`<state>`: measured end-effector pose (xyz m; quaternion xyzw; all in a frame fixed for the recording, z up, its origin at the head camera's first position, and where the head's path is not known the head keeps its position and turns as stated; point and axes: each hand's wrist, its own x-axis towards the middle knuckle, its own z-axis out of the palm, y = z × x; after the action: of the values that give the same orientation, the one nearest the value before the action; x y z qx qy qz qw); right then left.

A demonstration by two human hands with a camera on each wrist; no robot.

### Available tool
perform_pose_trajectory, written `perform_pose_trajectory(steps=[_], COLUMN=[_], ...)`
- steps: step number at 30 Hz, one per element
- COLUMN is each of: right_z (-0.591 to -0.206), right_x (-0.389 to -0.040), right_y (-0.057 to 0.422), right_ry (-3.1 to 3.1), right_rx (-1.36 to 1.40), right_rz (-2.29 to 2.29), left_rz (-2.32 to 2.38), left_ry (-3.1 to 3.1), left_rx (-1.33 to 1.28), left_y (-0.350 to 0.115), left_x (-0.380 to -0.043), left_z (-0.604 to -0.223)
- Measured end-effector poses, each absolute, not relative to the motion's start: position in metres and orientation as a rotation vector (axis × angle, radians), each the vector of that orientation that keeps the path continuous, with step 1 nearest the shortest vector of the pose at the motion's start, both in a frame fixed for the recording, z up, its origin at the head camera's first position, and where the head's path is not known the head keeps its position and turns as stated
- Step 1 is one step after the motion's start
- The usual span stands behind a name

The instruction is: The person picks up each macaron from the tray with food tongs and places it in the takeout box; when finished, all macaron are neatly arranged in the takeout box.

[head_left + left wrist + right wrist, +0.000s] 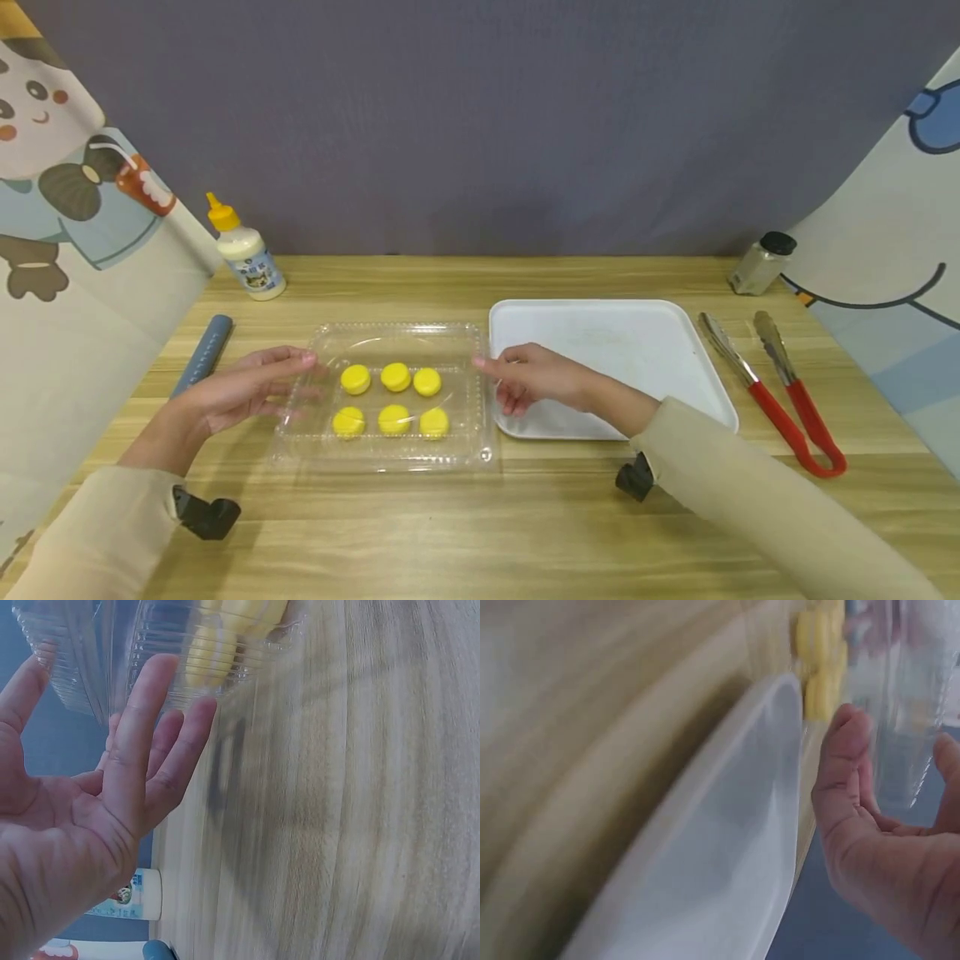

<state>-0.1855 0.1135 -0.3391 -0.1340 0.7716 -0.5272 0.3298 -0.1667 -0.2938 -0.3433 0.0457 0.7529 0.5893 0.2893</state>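
A clear plastic clamshell box (390,454) lies closed on the wooden table, with several round yellow cakes (394,377) in two rows inside. My left hand (251,385) reaches to the box's left side with fingers straight and spread, fingertips at its lid edge. The left wrist view shows that hand (135,780) open beside the box (82,667), holding nothing. My right hand (525,379) is at the box's right edge, index finger pointing to the lid, the other fingers loosely bent over the white tray (675,350). In the right wrist view those fingers (847,772) hang near the box's wall (907,697).
A white squeeze bottle (247,254) with a yellow cap stands at the back left. A blue-grey cylinder (202,354) lies left of my left hand. Red-handled metal tongs (780,392) lie right of the tray, and a small black-capped jar (761,262) stands back right. Printed backdrops flank the table.
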Motion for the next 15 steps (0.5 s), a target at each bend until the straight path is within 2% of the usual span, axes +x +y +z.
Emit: perform_pose_trajectory(steps=[8, 15], right_z=[-0.346, -0.356], right_x=[-0.166, -0.156], right_y=[0.127, 0.130], right_ry=[1.797, 1.650], right_rx=[-0.553, -0.620], right_rz=[-1.270, -1.292], left_rz=[1.507, 1.505], left_ry=[2.078, 2.110], left_rx=[0.145, 0.155], left_y=[-0.290, -0.288], left_x=[-0.162, -0.159], left_z=[-0.341, -0.343])
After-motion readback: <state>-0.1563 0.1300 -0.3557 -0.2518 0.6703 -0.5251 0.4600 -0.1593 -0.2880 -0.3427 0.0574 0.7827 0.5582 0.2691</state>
